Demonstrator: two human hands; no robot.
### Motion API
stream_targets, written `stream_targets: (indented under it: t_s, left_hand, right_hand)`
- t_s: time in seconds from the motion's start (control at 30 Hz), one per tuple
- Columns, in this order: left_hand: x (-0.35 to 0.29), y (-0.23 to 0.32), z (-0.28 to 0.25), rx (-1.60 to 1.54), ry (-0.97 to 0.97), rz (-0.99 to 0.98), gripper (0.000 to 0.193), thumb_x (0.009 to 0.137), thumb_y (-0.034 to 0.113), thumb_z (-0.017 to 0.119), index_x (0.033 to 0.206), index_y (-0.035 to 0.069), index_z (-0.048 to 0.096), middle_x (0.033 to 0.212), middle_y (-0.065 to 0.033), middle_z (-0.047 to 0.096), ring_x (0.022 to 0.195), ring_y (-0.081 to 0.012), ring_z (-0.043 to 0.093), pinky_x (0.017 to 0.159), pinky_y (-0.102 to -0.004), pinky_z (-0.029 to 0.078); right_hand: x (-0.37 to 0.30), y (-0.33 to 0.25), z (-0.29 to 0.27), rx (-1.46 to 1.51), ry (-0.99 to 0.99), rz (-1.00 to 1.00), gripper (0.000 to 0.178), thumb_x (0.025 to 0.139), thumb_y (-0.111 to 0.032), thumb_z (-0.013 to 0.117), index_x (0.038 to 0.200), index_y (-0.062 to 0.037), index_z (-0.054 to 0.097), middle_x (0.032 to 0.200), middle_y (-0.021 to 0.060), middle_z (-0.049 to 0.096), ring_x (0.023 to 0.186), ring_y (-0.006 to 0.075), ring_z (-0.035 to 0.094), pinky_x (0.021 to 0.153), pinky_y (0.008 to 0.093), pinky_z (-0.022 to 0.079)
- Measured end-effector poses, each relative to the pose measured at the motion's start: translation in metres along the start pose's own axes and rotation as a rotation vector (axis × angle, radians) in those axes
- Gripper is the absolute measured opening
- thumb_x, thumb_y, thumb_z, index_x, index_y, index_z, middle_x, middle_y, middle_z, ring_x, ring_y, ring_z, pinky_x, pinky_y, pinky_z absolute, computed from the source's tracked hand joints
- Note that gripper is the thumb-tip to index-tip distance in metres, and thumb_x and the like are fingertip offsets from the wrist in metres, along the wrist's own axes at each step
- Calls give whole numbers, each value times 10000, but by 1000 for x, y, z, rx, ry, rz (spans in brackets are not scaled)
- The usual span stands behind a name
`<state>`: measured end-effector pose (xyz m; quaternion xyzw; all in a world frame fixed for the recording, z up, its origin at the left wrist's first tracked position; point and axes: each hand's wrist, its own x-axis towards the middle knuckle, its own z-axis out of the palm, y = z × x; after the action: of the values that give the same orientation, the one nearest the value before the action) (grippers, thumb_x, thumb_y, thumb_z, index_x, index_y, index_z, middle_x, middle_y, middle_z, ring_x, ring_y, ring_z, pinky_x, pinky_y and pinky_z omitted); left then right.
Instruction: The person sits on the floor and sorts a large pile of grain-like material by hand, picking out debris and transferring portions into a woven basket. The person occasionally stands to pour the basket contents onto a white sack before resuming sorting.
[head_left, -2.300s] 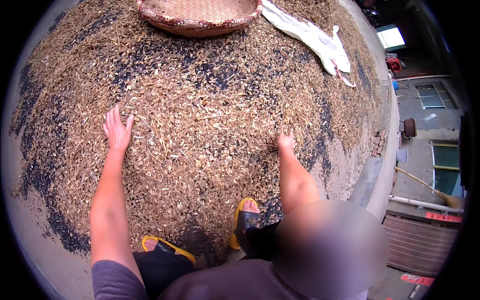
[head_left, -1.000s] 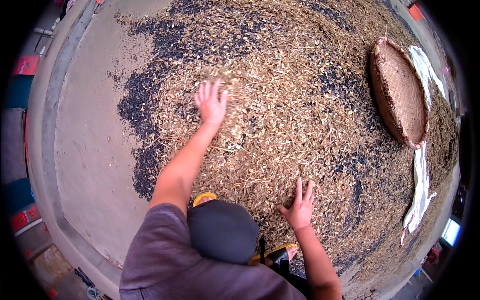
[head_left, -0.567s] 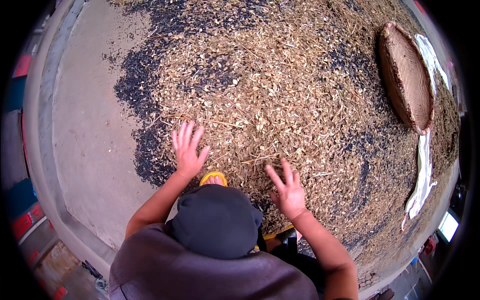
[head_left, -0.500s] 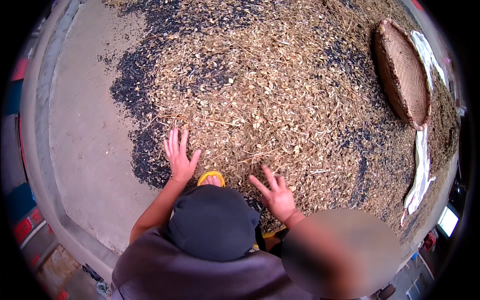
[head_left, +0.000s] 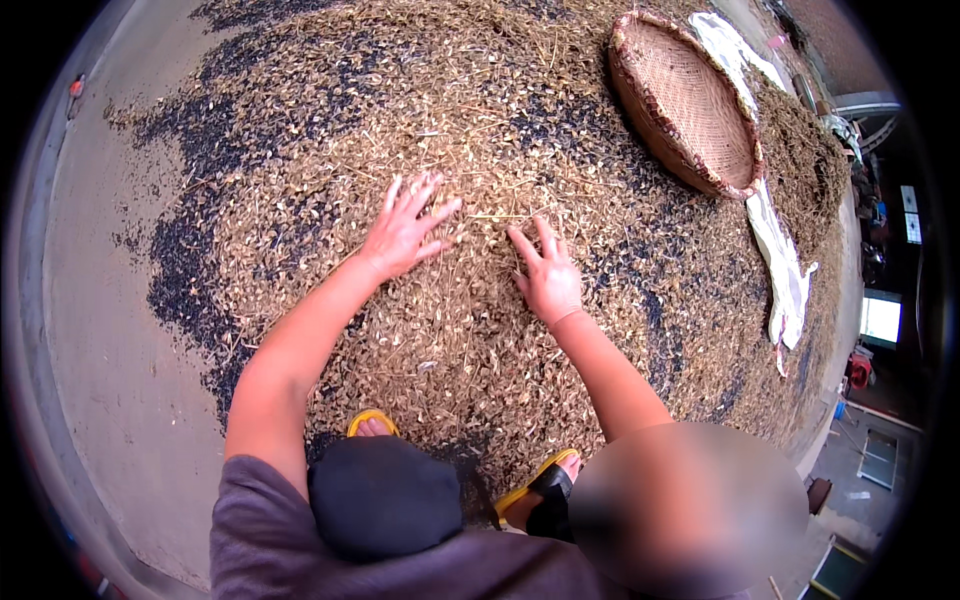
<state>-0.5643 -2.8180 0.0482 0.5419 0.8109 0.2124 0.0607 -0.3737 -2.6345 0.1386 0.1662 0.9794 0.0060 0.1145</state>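
A layer of dry, pale brown husks and stalks (head_left: 440, 335) is spread before me, mixed with small black seeds (head_left: 190, 285) that show most at its left side. My left hand (head_left: 400, 235) reaches far out over the husks, palm down and fingers spread, holding nothing I can see. To its right and slightly nearer, my right hand (head_left: 550, 280) is also palm down with its fingers apart. Its fingertips are at the husks beside a thin straw (head_left: 498, 216). Whether either palm presses into the layer I cannot tell.
A round woven basket (head_left: 690, 110) stands tilted at the far right, beside white cloth (head_left: 787, 270). Bare concrete floor (head_left: 110, 350) runs along the left. My feet in yellow sandals (head_left: 372, 418) are at the near edge of the husks.
Both hands have moved forward over the husks and closer together, the left one also to the right. My arms are stretched further out. The view has shifted, so the basket appears further left.
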Motion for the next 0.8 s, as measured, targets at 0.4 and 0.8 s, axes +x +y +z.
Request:
stream_targets:
  t_s: [0.4, 0.8]
  left_hand:
    - [150, -23, 4, -206, -286, -544, 779, 854, 792, 431, 1479, 327, 422, 1607, -57, 274, 1510, -296, 125, 1194, -573, 80]
    - [-44, 66, 6, -213, -148, 119, 495, 867, 426, 675, 1290, 191, 571, 1410, -84, 497, 1424, -295, 332, 1193, -610, 95]
  right_hand:
    - [-42, 136, 76, 485, -114, 884, 896, 880, -674, 521, 1566, -186, 215, 1565, 304, 201, 1439, 428, 271, 1168, 442, 287]
    - [0, -25, 26, 361, 37, -103, 632, 933, -588, 473, 1457, -235, 468, 1549, 114, 368, 1444, 363, 272, 1170, 559, 202]
